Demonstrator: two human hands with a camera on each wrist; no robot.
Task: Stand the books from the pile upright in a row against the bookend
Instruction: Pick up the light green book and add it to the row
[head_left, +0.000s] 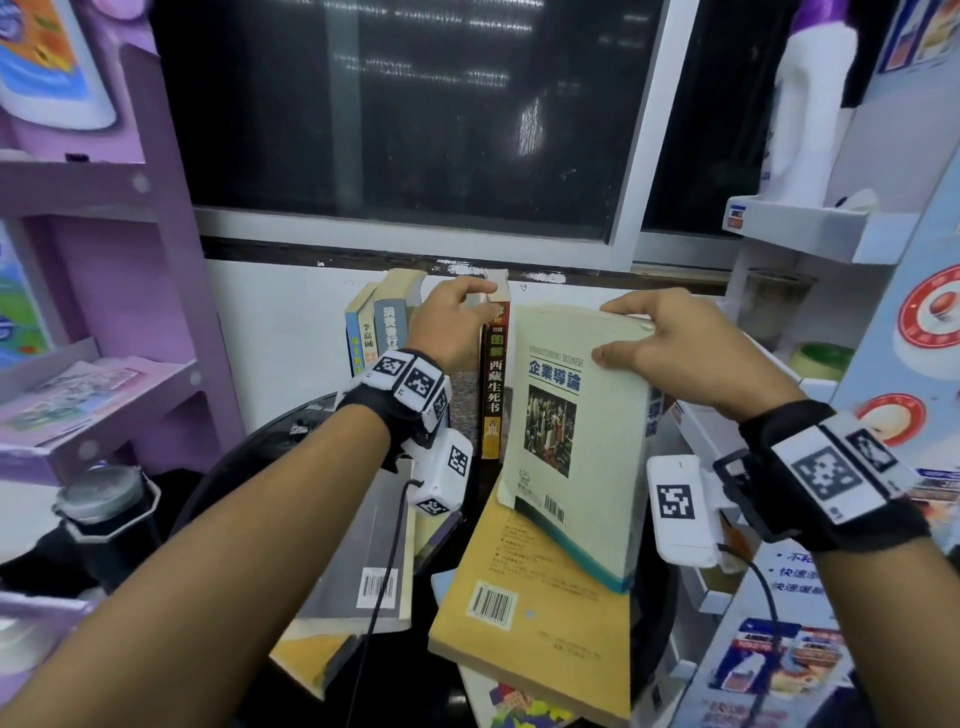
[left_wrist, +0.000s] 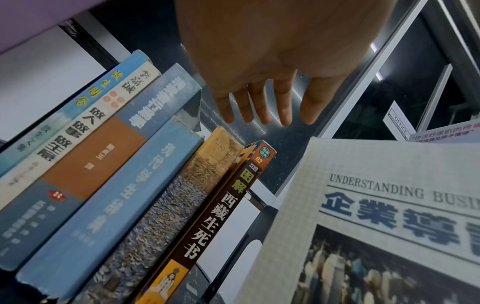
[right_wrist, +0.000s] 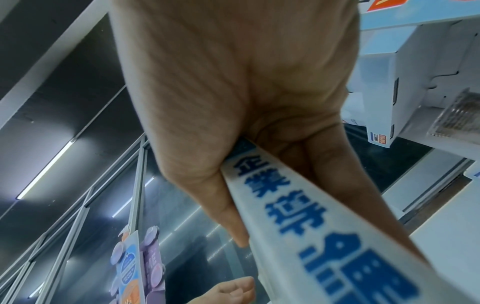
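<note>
A row of upright books (head_left: 387, 325) stands against the back wall, ending on the right with a brown-spined book (head_left: 495, 384) (left_wrist: 221, 207). My left hand (head_left: 462, 304) (left_wrist: 262, 111) reaches over the row's tops with straight, spread fingers and holds nothing. My right hand (head_left: 623, 335) grips the top of a cream book titled "Understanding Business" (head_left: 576, 415) (right_wrist: 311, 226). That book is upright but tilted, just right of the brown one, with its lower corner on the flat pile. I cannot pick out the bookend for certain.
The pile lies flat in front: a yellow book (head_left: 530, 613), a grey book (head_left: 358, 566) and others under them. A purple shelf unit (head_left: 130, 260) stands on the left. White shelves and boxes (head_left: 810, 234) crowd the right. A dark window (head_left: 405, 114) is behind.
</note>
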